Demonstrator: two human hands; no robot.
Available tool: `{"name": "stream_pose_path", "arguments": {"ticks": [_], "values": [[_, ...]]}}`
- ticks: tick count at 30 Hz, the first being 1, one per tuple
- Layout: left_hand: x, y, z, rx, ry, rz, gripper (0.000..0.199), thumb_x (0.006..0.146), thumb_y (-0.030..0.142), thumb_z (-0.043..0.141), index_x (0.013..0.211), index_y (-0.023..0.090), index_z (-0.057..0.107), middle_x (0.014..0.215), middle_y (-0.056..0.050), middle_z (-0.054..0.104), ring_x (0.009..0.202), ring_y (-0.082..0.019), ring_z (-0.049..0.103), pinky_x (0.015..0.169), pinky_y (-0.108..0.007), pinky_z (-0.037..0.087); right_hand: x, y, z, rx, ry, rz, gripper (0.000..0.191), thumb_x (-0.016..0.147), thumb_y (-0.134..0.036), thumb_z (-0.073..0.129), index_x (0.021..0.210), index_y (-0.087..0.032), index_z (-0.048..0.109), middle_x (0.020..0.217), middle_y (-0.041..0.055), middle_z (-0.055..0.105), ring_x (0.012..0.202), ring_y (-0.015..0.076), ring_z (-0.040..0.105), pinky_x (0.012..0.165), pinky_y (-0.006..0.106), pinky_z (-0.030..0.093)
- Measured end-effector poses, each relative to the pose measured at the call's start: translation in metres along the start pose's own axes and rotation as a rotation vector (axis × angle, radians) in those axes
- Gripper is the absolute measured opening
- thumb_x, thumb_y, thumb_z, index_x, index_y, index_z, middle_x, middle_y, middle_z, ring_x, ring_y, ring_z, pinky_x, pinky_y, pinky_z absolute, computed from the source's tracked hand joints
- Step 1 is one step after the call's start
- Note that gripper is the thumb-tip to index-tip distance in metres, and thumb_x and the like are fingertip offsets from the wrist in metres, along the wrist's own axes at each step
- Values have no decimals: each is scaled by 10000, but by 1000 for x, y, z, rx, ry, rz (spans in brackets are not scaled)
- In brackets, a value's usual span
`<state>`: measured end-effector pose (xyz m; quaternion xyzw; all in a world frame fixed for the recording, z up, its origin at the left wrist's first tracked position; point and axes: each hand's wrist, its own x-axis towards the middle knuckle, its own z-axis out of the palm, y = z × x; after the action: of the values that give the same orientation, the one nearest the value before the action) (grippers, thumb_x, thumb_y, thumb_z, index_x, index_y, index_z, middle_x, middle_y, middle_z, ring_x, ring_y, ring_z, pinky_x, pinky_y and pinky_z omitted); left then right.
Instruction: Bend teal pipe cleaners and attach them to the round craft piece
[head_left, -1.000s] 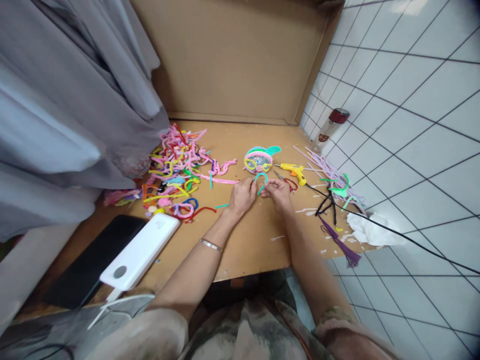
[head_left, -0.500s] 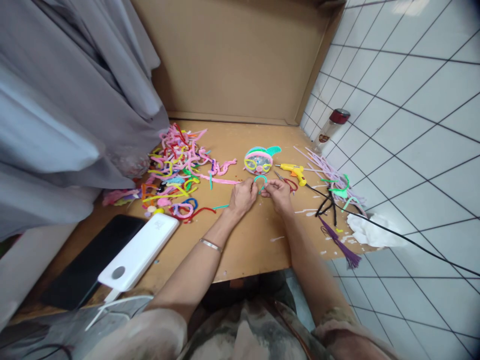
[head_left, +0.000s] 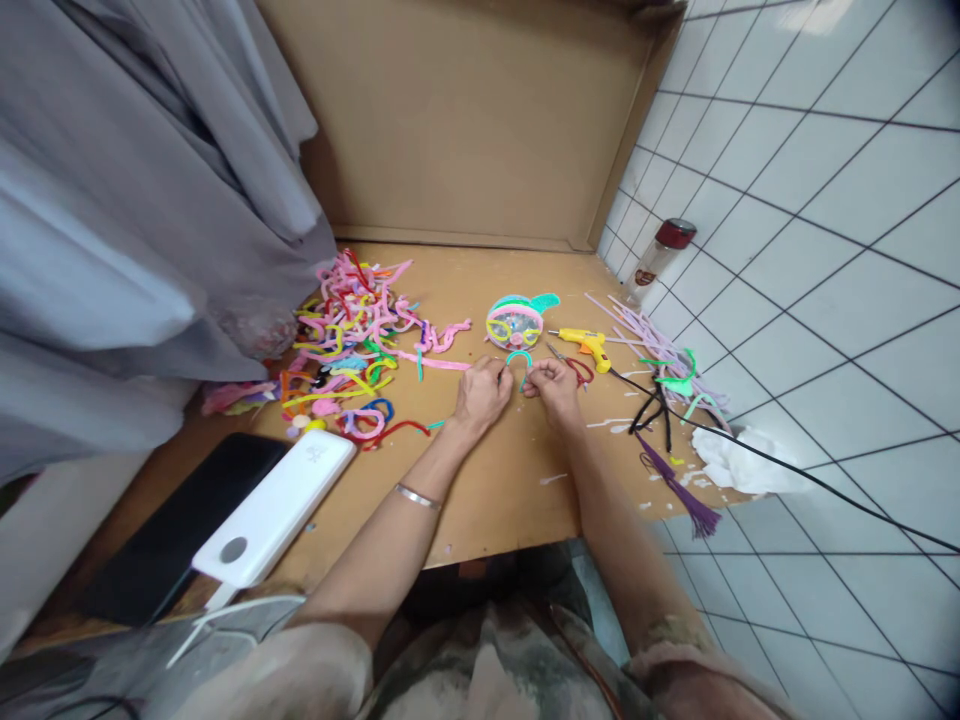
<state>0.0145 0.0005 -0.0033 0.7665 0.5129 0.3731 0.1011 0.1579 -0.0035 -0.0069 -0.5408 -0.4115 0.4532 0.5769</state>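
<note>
A teal pipe cleaner (head_left: 519, 354), bent into an arch, is held between my two hands. My left hand (head_left: 484, 392) pinches one end of it, and my right hand (head_left: 551, 385) pinches the other. Just beyond them sits a clear round object (head_left: 515, 322) with a pink band, yellow rings, a pink nose-like piece and a teal piece sticking out at its upper right. Right of it lie a yellow glue gun (head_left: 589, 345) and red-handled scissors (head_left: 580, 370), partly behind my right hand.
A heap of coloured pipe cleaners (head_left: 360, 330) covers the table's left. White power bank (head_left: 277, 505) and black slab (head_left: 187, 520) lie front left. Lilac stems (head_left: 645, 335), a purple tassel (head_left: 686, 495), white tissue (head_left: 742, 460) and a red-lidded bottle (head_left: 660, 260) are on the right.
The teal arch stands slightly wider between my fingers. Both hands have stayed nearly in place, and the view has shifted a little.
</note>
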Motion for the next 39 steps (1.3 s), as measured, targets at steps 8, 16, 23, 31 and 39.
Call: {"name": "stream_pose_path", "arguments": {"ticks": [8, 16, 23, 31, 39], "values": [[2, -1, 2, -56, 21, -85, 278, 864, 231, 493, 649, 181, 662, 693, -82, 635, 668, -185, 566, 672, -294, 424, 0, -1, 2, 16, 15, -21, 236, 637, -358, 695, 719, -229, 515, 519, -52, 647, 446, 125, 625, 457, 224, 527], [3, 16, 2, -721, 76, -609, 270, 770, 246, 535, 522, 175, 616, 450, 24, 542, 415, -109, 485, 488, -225, 374, -4, -4, 12, 268, 71, -51, 221, 696, -283, 672, 760, -241, 464, 580, -54, 664, 510, 123, 644, 606, 281, 593], [7, 19, 8, -1052, 174, -750, 168, 709, 233, 579, 581, 154, 653, 446, 21, 579, 382, -85, 491, 429, -186, 389, -5, -1, 15, 274, 88, -77, 217, 712, -265, 675, 783, -235, 472, 600, -52, 660, 529, 123, 652, 638, 290, 596], [7, 22, 8, -1145, 252, -736, 176, 697, 230, 602, 550, 144, 645, 444, 23, 571, 387, -77, 488, 427, -183, 389, -7, 0, 18, 378, 57, -116, 256, 669, -273, 744, 749, -228, 505, 586, -54, 693, 478, 113, 632, 571, 265, 588], [6, 21, 11, -1161, 259, -703, 176, 718, 226, 629, 572, 138, 675, 457, 18, 582, 402, -81, 503, 445, -193, 396, -9, 0, 17, 392, 42, -86, 228, 695, -224, 730, 752, -222, 509, 572, -49, 690, 479, 119, 647, 553, 255, 585]]}}
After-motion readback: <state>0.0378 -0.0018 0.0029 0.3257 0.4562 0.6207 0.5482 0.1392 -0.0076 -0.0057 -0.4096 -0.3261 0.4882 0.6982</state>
